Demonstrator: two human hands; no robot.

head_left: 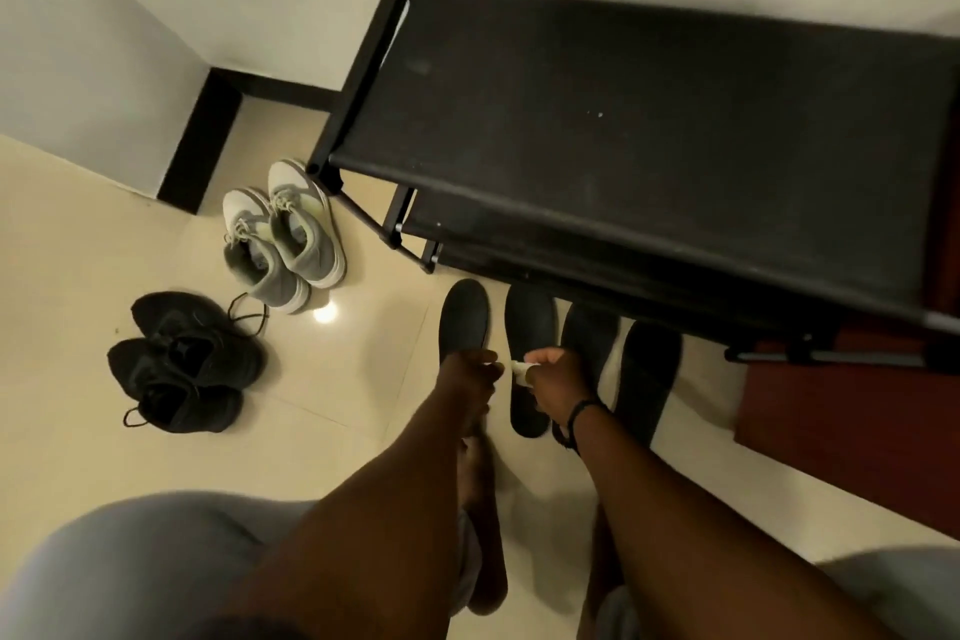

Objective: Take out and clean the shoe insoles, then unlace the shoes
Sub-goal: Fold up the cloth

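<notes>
Left hand: our left hand [470, 372] was curled, fingertips pinching one end of a small pale wipe [511, 367] over the floor.
Right hand: our right hand [553, 382] gripped the other end of that wipe, fingers folded round it, a dark band at the wrist.
Wipe: too small and blurred for us to say whether it was cloth or tissue.
Insoles: four dark insoles [530, 322] lay side by side on the floor just in front of the rack, already out of the shoes; our hands hung over the two on the left.
Step in hand: we judged it to be readying the wipe for cleaning; best to open it flat, pin one insole at the heel and stroke heel to toe so it would not skate on the glossy tile.
Shoes: the black pair [182, 361] sat well to the left, laces loose but still threaded; the grey-and-white pair [283, 234] stood near the rack leg, laced.
Floor: cream glossy tiles [78, 276], a lamp glare beside the grey pair.
Room: a black shoe rack [649, 120] against pale walls, dark skirting in the corner.
</notes>
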